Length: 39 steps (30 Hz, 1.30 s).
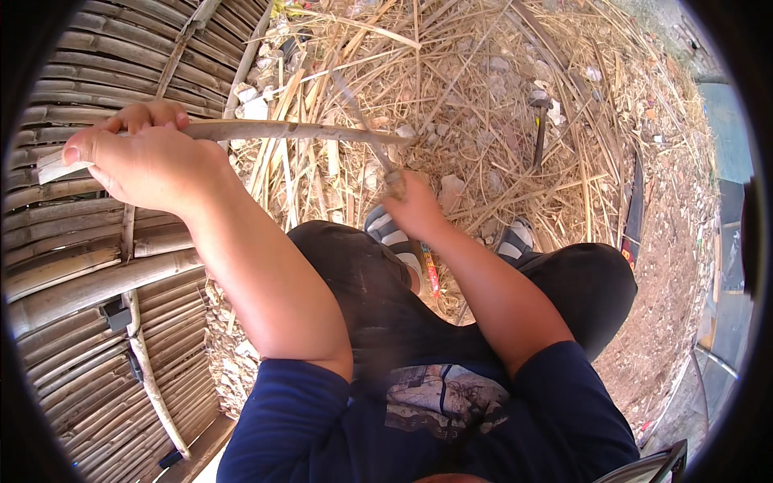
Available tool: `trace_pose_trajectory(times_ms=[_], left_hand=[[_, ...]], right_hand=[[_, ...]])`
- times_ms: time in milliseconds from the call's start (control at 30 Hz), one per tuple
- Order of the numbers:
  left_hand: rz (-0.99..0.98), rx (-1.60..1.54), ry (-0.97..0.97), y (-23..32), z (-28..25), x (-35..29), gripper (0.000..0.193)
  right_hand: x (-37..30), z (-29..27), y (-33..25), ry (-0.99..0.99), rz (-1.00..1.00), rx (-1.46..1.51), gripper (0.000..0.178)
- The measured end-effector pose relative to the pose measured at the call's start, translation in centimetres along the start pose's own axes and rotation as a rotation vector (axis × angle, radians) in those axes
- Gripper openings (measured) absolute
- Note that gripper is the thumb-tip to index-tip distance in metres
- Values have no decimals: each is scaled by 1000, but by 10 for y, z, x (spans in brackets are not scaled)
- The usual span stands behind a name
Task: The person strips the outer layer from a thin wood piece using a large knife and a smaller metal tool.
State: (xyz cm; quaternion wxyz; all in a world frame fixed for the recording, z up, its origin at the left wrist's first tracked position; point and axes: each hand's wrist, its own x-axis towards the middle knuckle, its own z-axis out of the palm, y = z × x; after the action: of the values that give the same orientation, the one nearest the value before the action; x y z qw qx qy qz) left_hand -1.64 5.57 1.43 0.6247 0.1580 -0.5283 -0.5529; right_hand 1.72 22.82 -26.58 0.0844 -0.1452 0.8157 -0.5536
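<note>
My left hand (157, 157) is closed round one end of a long bamboo strip (278, 130), which stretches to the right above the ground. A short pale end of the strip sticks out on the far left of the fist. In front of my knees, my right hand (415, 206) grips the handle of a knife (355, 109). Its narrow blade points away and to the left, crossing the strip near its right end; whether blade and strip touch, I cannot tell. The blade looks slightly blurred.
A slatted bamboo wall (88, 233) stands close on the left. Dry straw and bamboo splinters (451, 72) cover stony ground ahead. A hammer (539, 133) lies beyond my right knee, and a dark saw-like blade (634, 205) lies further right. My sandalled feet are just below the knife.
</note>
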Motion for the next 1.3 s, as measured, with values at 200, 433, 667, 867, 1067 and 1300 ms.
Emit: trace_pose_trajectory(times_ms=[200, 433, 667, 867, 1067, 1300], left_hand=[[-8, 14, 0, -6, -6, 11, 49], [-14, -67, -67, -1, -7, 2, 41], [-145, -491, -322, -18, -19, 17, 54], [-316, -653, -526, -8, -5, -9, 48], [-348, -694, -635, 0, 4, -23, 45], [-353, -694, -727, 0, 11, -33, 44]], right_hand=[[16, -32, -3, -235, 350, -117, 43], [17, -24, -75, -273, 110, 76, 42], [6, -26, 13, -91, 290, -128, 44], [9, -79, -85, 1, 223, 29, 35], [0, -142, -140, 81, 116, 62, 28], [-29, -213, -151, 89, 46, -78, 34]])
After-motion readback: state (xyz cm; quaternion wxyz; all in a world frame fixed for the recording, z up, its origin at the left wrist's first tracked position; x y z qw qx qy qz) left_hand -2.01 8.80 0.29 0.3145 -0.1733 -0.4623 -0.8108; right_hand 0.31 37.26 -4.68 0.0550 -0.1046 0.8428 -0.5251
